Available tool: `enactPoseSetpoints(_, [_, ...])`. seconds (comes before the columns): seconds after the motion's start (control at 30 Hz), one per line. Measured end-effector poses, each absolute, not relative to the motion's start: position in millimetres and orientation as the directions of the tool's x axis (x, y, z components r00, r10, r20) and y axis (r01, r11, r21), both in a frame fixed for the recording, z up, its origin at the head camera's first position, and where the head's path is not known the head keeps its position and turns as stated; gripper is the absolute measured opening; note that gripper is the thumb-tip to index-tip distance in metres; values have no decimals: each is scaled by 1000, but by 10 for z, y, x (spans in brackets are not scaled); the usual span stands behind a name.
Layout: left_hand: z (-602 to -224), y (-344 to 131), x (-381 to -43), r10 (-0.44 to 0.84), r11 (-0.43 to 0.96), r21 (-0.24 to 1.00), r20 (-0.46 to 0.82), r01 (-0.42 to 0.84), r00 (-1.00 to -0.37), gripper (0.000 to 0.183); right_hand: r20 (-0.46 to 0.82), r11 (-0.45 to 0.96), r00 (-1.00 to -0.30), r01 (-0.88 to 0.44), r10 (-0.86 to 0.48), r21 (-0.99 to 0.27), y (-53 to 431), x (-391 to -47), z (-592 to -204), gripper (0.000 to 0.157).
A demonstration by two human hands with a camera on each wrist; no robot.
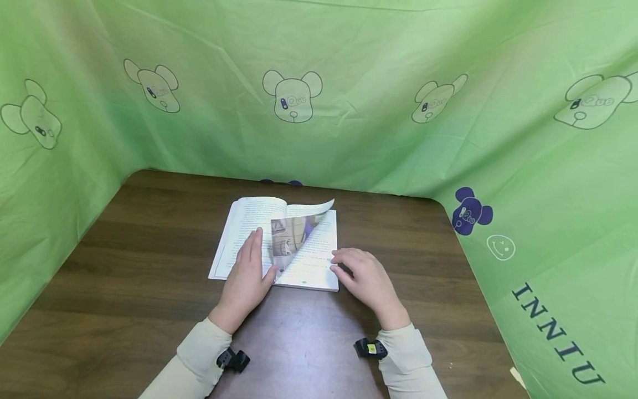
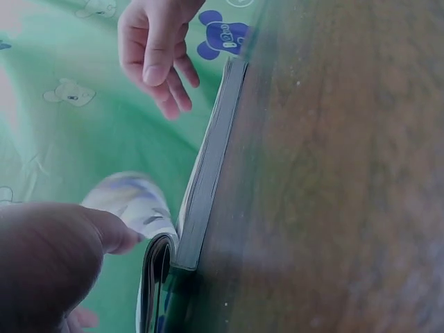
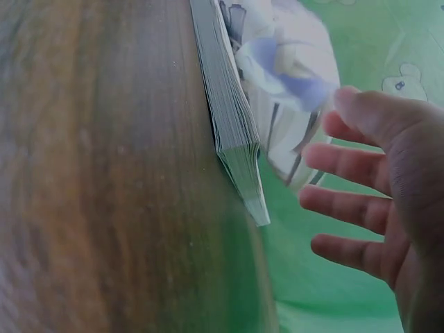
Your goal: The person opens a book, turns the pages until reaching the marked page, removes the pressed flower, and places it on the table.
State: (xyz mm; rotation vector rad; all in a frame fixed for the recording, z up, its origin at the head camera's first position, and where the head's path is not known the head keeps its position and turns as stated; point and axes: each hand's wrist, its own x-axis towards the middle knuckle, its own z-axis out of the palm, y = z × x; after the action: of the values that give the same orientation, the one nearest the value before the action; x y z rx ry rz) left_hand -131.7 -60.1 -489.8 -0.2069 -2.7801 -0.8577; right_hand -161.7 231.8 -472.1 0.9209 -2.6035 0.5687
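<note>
An open book lies on the table with lines of printed text on both pages. One leaf stands lifted and curled over its middle, a colour picture showing on its side. My left hand rests on the left page, fingers straight, with the thumb near the centre fold. Beside the book's right edge is my right hand, its fingers loosely bent and holding nothing. In the right wrist view the curved leaf appears beyond the spread fingers. The left wrist view shows the book's thick page edge.
The book sits on a dark wood-grain table. A green cloth with bear-head prints rises round its back and sides. Each wrist carries a small black device. A small pale object lies at the right table edge.
</note>
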Motion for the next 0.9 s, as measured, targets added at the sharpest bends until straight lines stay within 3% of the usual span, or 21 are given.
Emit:
enactPoseSetpoints(0.17, [-4906,-621,-1319,76,837,490,336,243,-939,103,288,689,-751,-660,-594,-300,2320,-1612,-4731,26])
enactPoseSetpoints(0.4, [-4895,-628,-1324,241,838,407,323,364,-915,88,133,678,-761,-631,-635,-378,2334,-1589,-4756,58])
enactPoseSetpoints(0.63, [-4900,-624,-1323,348,819,378,270,431,-898,77,100,682,-764,-620,-637,-388,2339,-1577,-4754,61])
enactPoseSetpoints(0.9, [-4900,-631,-1307,350,831,377,218,409,-911,60,49,705,-772,-603,-634,-372,2336,-1573,-4772,55])
